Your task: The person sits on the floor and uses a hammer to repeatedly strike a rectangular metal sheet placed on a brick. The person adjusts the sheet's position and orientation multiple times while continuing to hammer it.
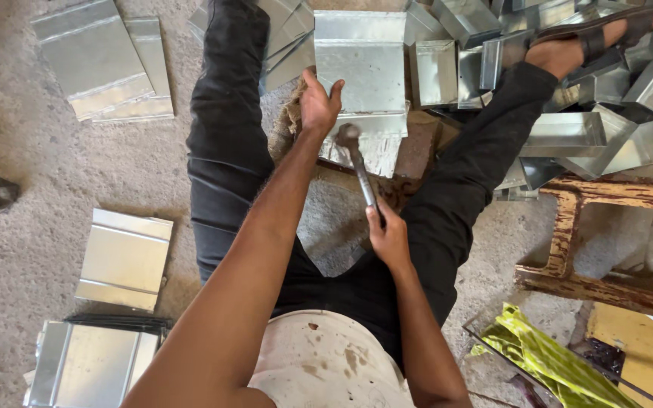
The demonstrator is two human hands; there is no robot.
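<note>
**Hammer raised over a held sheet**

The right hand (388,236) is clamped around a hammer (360,170) handle; the left hand (319,102) lies flat, fingers spread, on a folded metal sheet (362,72) between the legs. The hammer head hangs just beside that hand, so a skewed blow could catch the fingers or dent the sheet.

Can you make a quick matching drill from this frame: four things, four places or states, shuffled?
Things:
1. left hand
2. right hand
3. green wrapper
4. wooden stool

Places or states:
A. lower right on the floor
B. grip shut on the hammer handle
C. pressed flat on the metal sheet
D. right of the legs, paint worn

Pairs: 1-C, 2-B, 3-A, 4-D
</note>
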